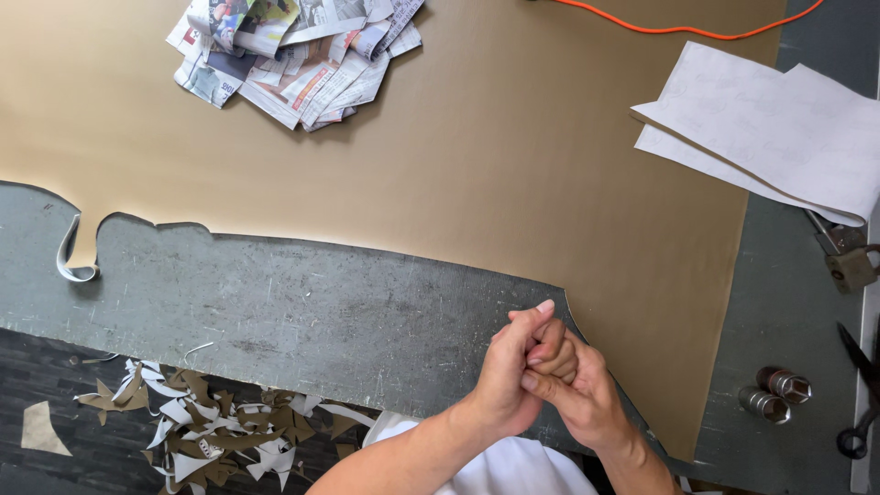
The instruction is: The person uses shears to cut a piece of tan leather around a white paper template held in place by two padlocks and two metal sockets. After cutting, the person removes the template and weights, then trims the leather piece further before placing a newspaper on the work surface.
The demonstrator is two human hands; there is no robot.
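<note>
My left hand (pixel 510 371) and my right hand (pixel 582 390) are clasped together over the near edge of the grey worktable (pixel 275 302). The left fingers wrap around the right fingers. Neither hand holds anything that I can see. They hover beside the cut corner of a large tan sheet (pixel 458 156) that covers most of the table and has a wavy cut edge along its near side.
A pile of folded newspaper pieces (pixel 293 50) lies at the top. White paper sheets (pixel 770 124) rest at the right, with a padlock (pixel 852 266), two metal sockets (pixel 775 392) and scissors (pixel 862 385) below. An orange cable (pixel 678 30) runs along the top. Offcuts (pixel 211 435) litter the floor.
</note>
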